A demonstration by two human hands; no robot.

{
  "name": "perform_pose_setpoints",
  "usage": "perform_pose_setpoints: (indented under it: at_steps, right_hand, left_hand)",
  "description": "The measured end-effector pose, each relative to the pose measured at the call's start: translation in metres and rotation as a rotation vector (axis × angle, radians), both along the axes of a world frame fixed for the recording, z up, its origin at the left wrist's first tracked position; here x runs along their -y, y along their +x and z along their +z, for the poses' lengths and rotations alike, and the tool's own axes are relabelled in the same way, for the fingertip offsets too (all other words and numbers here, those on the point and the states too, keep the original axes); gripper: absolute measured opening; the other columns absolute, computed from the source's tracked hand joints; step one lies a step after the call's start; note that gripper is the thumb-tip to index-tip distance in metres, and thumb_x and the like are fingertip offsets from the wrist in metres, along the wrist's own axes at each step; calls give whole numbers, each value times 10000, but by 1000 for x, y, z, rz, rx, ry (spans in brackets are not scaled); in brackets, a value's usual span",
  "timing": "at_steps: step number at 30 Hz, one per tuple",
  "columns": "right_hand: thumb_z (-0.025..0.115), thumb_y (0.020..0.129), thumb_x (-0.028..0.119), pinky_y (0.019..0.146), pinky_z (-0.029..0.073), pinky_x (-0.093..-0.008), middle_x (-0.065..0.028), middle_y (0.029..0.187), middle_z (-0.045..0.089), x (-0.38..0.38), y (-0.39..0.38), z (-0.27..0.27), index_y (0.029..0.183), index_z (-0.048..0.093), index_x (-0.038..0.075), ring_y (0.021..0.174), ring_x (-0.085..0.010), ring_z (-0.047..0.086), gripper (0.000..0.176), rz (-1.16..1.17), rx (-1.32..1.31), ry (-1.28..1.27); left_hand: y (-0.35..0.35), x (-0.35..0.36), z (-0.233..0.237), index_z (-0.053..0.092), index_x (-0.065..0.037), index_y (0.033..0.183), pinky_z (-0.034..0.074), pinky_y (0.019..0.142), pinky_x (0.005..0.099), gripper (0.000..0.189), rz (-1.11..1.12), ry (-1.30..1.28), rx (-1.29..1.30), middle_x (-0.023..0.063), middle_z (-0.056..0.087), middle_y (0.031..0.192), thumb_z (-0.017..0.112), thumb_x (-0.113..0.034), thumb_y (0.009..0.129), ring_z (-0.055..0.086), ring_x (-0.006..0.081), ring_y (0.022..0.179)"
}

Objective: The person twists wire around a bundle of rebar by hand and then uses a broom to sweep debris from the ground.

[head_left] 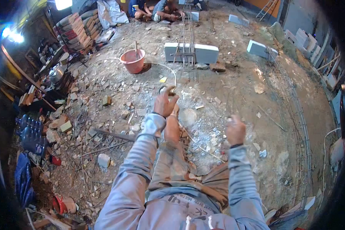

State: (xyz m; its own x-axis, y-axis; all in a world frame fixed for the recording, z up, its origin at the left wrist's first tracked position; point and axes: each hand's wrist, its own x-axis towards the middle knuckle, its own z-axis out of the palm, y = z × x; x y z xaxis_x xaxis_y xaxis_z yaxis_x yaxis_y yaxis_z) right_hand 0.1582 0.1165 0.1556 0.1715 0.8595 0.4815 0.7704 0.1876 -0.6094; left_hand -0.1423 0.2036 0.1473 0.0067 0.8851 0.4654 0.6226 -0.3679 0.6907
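My left hand point(165, 102) is stretched forward above my leg, its fingers bent around something small and dark that I cannot make out. My right hand point(235, 130) is over the rubble to the right, fingers curled in and slightly blurred; whatever it may hold is hidden. Ahead of the left hand a pale hose or cable point(175, 76) curves over the ground, and a small yellow piece point(163, 79) lies close by. Farther forward, a pale block point(206, 53) stands on edge against upright steel bars point(187, 36).
A red bucket point(133, 64) with a handle sticking out sits front left. Stacked sacks point(73, 32), a kettle point(56, 73) and plastic bottles point(31, 132) line the left. A long rebar cage point(303, 130) lies along the right. Two people point(163, 9) crouch far ahead.
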Motion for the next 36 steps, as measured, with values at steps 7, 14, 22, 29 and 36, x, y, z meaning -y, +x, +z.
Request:
perform_pose_setpoints:
  at_steps: [7,14,22,29,36]
  right_hand:
    - [555,709,82,651,465,-455,-196,792,609,4,-54,-23,907,608,63,729,-383,589,206,178,69,-94]
    - [557,730,83,624,463,-454,-185,789,614,13,-51,-14,865,591,67,706,-376,590,141,219,34,-98]
    - [549,740,100,605,451,-468,-181,746,604,21,-51,-18,839,572,72,689,-391,586,106,238,46,-90]
    - [552,718,42,678,473,-408,-195,821,611,25,-61,-11,887,603,29,753,-361,602,178,364,51,-150]
    - [480,754,92,639,469,-464,-204,764,607,17,-56,-21,882,608,81,690,-382,594,181,259,38,-158]
  left_hand:
    - [5,68,-61,608,-27,1064,445,848,382,319,128,-133,148,195,619,1006,552,-233,827,581,342,958]
    - [34,68,-58,616,-62,1039,455,808,373,285,60,41,91,193,605,1003,591,-253,829,586,337,926]
    - [59,59,-68,650,5,887,470,695,381,374,85,-69,61,232,616,792,520,-346,871,614,332,790]
    - [80,86,-12,674,-9,779,458,635,390,536,-60,-145,67,164,620,665,379,-435,917,600,315,650]
    - [95,71,-35,620,1,745,431,517,391,480,-149,-320,326,170,575,581,456,-429,885,566,287,519]
